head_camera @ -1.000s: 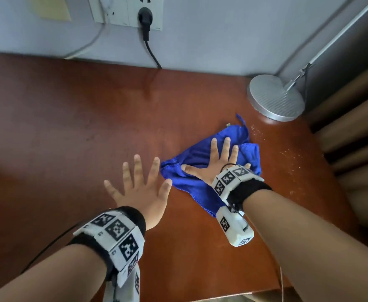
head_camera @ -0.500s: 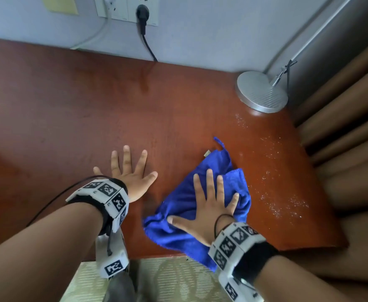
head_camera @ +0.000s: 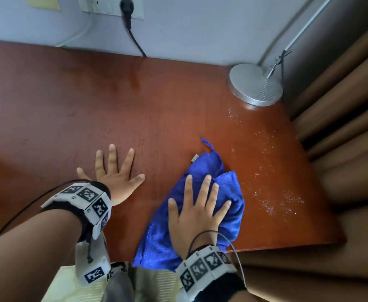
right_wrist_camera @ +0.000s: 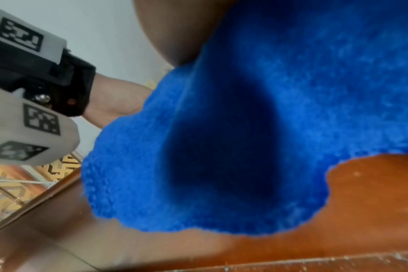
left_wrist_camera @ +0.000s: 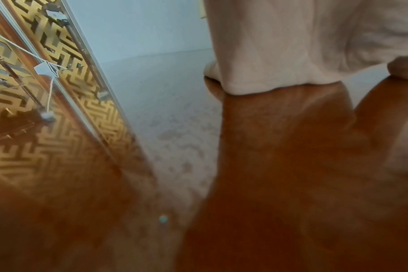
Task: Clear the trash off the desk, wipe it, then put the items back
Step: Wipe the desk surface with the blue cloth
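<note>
Right hand (head_camera: 197, 211) flat on blue cloth (head_camera: 228, 216), at desk (head_camera: 91, 110) edge

No readable text was in view.
The wrist bands (head_camera: 87, 201) carried only square black-and-white code markers (no letters or numbers).

The cloth (head_camera: 228, 205) under the right hand's fingers (head_camera: 202, 192) was partly hidden; the lamp (head_camera: 255, 83) arm ran off the top edge.

A bright blue cloth (head_camera: 200, 216) lies on a reddish-brown desk (head_camera: 113, 110) beside a silver lamp base (head_camera: 255, 83) and brown curtains (head_camera: 342, 127).
</note>
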{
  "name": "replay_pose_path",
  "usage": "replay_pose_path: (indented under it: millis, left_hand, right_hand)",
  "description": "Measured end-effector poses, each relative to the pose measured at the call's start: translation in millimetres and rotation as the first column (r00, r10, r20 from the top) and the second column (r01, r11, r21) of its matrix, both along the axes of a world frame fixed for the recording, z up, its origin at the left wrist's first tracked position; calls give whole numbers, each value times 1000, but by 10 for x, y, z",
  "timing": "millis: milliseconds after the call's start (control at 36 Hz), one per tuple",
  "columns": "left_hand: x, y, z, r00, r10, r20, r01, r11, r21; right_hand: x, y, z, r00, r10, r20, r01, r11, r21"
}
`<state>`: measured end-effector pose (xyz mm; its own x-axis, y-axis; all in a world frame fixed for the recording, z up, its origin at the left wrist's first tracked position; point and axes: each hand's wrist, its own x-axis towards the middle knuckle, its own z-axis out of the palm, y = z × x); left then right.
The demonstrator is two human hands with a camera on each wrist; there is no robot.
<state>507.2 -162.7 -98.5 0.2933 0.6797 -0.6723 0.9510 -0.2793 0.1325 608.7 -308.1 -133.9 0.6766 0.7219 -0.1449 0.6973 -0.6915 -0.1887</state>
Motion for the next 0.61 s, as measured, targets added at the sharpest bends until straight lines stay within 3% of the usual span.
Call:
replay_pose_path:
  millis: [111,278,361,472,528,611]
  left_hand:
    - [8,1,-24,1000,9,4,-9,1000,7]
    - [8,-3,-66,1000,23,2,-23,999,43]
    - [-1,-9,-83,1000,28,0,-28,997,69]
    - [-10,-4,-81,1000,26,-2,-26,997,69]
    - [-14,-2,-82,1000,21,-2,-21,997,68]
    - [-21,11,-89,1000,14,4,-15,998,57]
  right_hand:
    - [-28,-6,-13,998,55,-3,-55,998,-13]
    - [80,-176,-44,923,383,31,-384,922,40]
    - [245,-316,-44,823,566,40,-567,823,30]
    - [654,-499,-80,620,784,45,-785,619,35]
    - [891,-572,-110,530,847,34,-847,528,57]
    - [1133,-592,-95,454,891,14,-890,453,56]
